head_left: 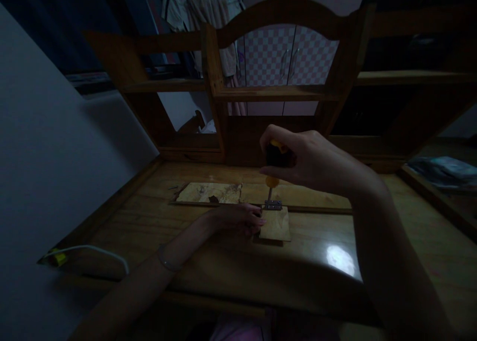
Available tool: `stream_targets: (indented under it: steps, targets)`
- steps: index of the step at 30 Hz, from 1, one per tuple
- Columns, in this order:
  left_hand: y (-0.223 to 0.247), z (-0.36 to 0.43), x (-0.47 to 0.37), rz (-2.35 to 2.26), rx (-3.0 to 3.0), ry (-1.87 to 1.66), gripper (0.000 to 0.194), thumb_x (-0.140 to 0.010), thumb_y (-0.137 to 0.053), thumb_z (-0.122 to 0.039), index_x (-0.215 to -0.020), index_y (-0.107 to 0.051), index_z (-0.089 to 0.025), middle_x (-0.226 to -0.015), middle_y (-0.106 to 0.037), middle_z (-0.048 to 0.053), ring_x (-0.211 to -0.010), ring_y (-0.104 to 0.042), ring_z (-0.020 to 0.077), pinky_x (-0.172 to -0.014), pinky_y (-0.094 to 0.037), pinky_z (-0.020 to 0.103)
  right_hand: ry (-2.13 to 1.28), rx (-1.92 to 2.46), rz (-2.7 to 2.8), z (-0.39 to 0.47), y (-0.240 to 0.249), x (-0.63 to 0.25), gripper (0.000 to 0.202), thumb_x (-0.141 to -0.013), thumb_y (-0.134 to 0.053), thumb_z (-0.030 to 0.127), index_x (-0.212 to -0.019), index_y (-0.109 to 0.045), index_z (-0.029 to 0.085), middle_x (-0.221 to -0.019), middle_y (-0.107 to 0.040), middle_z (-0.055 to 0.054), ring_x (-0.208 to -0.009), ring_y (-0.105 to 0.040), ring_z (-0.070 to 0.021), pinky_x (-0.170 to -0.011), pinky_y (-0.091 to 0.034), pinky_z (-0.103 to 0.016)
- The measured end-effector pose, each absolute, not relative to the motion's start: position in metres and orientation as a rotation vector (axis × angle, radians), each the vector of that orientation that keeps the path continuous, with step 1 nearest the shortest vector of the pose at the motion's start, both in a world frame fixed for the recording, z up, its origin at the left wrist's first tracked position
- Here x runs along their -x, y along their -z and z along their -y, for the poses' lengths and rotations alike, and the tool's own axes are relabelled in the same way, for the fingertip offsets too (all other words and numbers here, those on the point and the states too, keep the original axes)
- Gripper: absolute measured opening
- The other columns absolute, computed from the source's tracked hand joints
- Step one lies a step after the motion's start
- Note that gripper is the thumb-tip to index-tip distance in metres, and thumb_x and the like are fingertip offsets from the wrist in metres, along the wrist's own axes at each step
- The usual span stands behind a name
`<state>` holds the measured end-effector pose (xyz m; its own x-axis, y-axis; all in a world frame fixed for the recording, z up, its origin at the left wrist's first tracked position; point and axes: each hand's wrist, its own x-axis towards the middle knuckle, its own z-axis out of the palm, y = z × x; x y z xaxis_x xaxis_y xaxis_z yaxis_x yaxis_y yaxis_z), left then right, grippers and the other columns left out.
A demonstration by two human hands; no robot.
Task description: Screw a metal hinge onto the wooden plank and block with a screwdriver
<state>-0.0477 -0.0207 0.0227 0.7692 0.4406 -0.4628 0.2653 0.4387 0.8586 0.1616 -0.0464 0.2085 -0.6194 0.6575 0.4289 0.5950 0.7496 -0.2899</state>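
Observation:
My right hand [288, 154] grips a screwdriver [273, 181] by its yellow and black handle, the shaft pointing down. The screwdriver's tip meets a small metal hinge [274, 205]. That hinge spans a small square wooden piece [276, 225] and a long wooden board [309, 197] behind it. Low on the left side of the small piece, my left hand [242, 218] is closed with its fingertips at the piece's edge. A rough, stained patch [208, 193] covers the long board's left part.
The wooden desktop [316, 241] carries an upright shelf unit [276, 93] along its back. A small metal item [173, 187] lies left of the board. A pale cord [100, 252] and a yellow object [58, 257] are at the left edge. A plastic-wrapped item [447, 171] sits far right.

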Motion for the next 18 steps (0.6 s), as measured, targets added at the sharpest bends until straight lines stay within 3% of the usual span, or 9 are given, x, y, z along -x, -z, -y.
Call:
stream_targets:
  steps: [6,12,18]
  targets:
    - [-0.024,0.019,0.046,-0.742,-1.162,-0.098,0.04,-0.073,-0.081,-0.045,-0.081,-0.055,-0.016,-0.068,-0.059,-0.003,-0.052,-0.051,0.0067,-0.048,-0.036,0.02,-0.242,1.079,2.438,0.047,-0.212,-0.167,0.022,-0.085,-0.059,0.029,-0.106,-0.058,0.021,-0.078,-0.063,0.002,-0.064,-0.054,-0.0128,-0.059,-0.034,-0.026]
    - [-0.022,0.018,0.045,-0.768,-1.178,-0.079,0.046,-0.069,-0.083,-0.05,-0.076,-0.053,-0.016,-0.065,-0.058,-0.003,-0.048,-0.05,0.0063,-0.045,-0.035,0.019,-0.152,1.125,2.426,0.045,-0.214,-0.174,0.025,-0.082,-0.061,0.027,-0.106,-0.062,0.02,-0.083,-0.065,-0.001,-0.075,-0.059,-0.0169,-0.064,-0.036,-0.027]
    - [-0.025,0.019,0.045,-0.769,-1.174,-0.075,0.045,-0.071,-0.082,-0.049,-0.075,-0.052,-0.016,-0.065,-0.058,-0.003,-0.047,-0.048,0.0057,-0.041,-0.031,0.018,0.006,1.185,2.377,0.041,-0.207,-0.17,0.02,-0.091,-0.057,0.038,-0.099,-0.061,0.021,-0.08,-0.065,-0.003,-0.072,-0.059,-0.0182,-0.065,-0.036,-0.029]
